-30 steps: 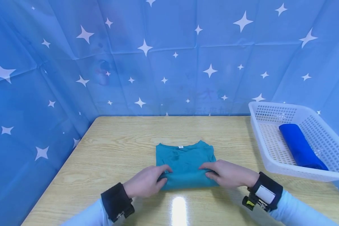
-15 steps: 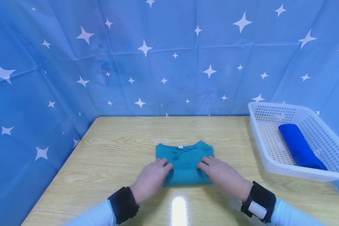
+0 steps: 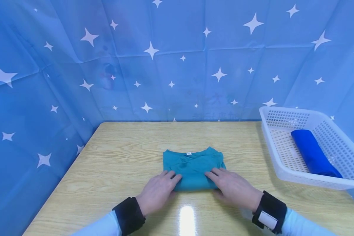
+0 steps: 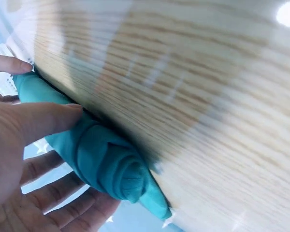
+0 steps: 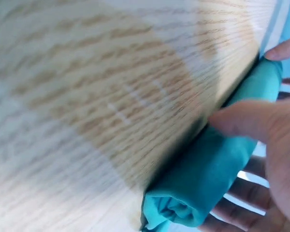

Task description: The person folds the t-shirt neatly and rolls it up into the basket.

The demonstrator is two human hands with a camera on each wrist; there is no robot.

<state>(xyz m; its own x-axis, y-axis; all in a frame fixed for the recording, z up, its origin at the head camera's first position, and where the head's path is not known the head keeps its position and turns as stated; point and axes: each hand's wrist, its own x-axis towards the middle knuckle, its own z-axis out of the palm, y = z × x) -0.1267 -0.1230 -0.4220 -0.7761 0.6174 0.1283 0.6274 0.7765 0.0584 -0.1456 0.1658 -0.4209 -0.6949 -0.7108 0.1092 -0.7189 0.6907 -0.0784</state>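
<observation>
A teal shirt (image 3: 194, 164) lies partly rolled on the table, with its neckline and small white label at the far side. The near part forms a roll (image 5: 198, 169), whose spiral end shows in the right wrist view. My left hand (image 3: 157, 191) grips the roll's left part, thumb on the near side and fingers over the far side. At the right part, my right hand (image 3: 234, 188) holds it the same way. In the left wrist view, the left thumb (image 4: 53, 121) presses on the teal cloth. The roll's underside is hidden.
A white perforated plastic basket (image 3: 283, 175) stands at the right of the wooden table (image 3: 127, 144). Inside it lies a rolled blue cloth (image 3: 314, 154). A blue curtain (image 3: 177, 65) with white stars hangs behind and to the left.
Both hands have shifted from the shirt's near fold to over the roll, fingers further forward. The roll's near edge has moved away from me. The basket has not moved.
</observation>
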